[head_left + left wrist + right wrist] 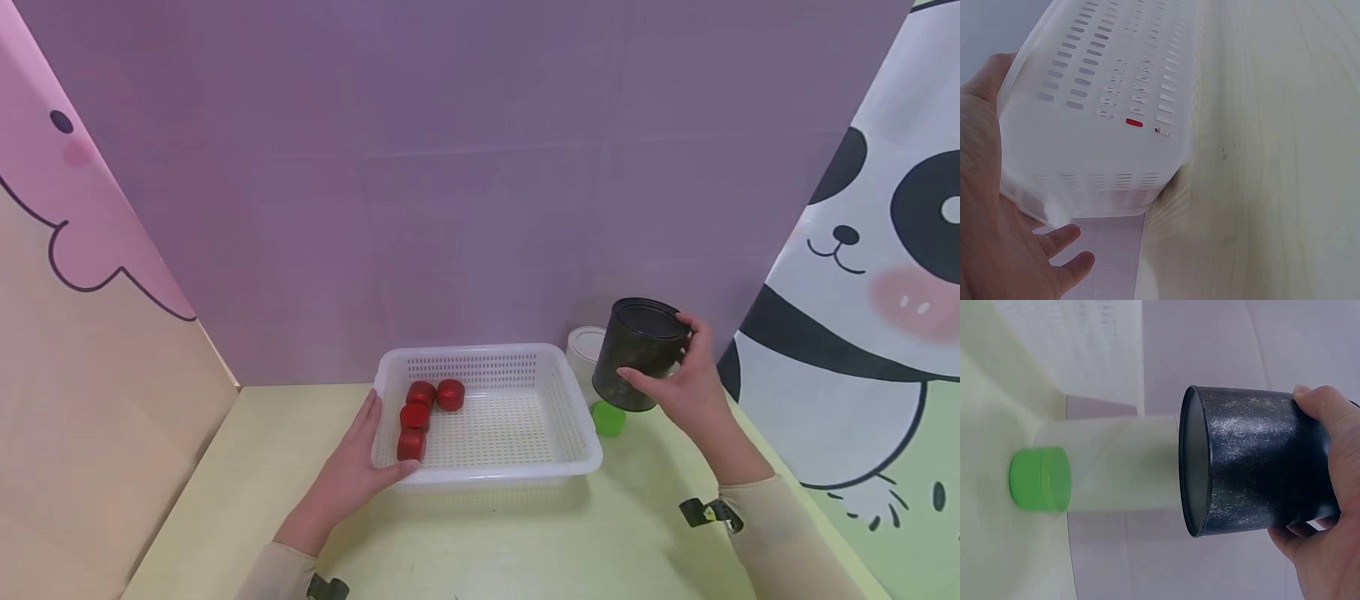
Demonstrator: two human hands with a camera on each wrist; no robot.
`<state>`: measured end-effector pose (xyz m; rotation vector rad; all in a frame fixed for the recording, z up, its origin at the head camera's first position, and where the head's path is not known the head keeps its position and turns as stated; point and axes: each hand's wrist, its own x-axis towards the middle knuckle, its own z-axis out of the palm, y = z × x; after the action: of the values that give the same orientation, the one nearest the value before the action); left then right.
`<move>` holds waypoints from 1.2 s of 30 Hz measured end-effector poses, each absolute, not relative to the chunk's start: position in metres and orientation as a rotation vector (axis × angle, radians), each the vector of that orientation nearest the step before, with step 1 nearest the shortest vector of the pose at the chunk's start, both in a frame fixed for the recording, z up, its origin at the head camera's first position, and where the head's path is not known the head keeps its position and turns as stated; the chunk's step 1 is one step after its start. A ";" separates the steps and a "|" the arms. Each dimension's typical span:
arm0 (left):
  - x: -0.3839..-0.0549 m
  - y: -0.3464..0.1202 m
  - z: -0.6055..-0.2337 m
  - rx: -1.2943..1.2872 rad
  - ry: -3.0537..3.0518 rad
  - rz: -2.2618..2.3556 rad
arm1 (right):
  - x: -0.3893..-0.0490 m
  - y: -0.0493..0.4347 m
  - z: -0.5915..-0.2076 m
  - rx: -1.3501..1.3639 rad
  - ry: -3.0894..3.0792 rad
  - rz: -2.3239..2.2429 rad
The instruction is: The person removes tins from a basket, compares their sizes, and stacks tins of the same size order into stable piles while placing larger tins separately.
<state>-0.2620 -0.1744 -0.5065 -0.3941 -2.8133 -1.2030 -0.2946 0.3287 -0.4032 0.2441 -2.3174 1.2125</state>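
A wide purple backdrop (480, 183) was seen behind everything, and at its right a panel printed with a panda (855, 275) was placed; before them a pale table (480, 550) was spread; on it a white perforated basket (480, 473) was set, and its left end was gripped by the left hand (352, 475), with the thumb on the near rim and the fingers around the left side; to the right of the basket a dark can (630, 358) was held above the table by the right hand (686, 387), its thumb and fingers being curved around the side; behind this can a white container (585, 343) was partly hidden, just beside the basket; on the table near it a green jar (609, 419) was placed; whether these two were touching could not be told; inside the basket, at the left, four small red pieces (451, 395) were gathered, three in a row and one at the right of the farthest.
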 end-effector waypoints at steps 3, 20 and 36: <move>-0.262 -0.174 -0.507 -0.392 -2.820 -1.196 | -0.296 0.336 -0.404 0.218 -2.314 1.203; -0.261 -0.174 -0.506 -0.385 -2.813 -1.214 | -0.308 0.361 -0.422 0.129 -2.258 1.128; -0.259 -0.172 -0.503 -0.383 -2.807 -1.225 | -0.330 0.382 -0.446 0.029 -2.269 1.136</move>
<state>-0.2593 -0.1718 -0.5030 -0.3833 -2.8074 -1.2250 -0.3303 0.3822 -0.4464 0.0292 -2.2688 1.1359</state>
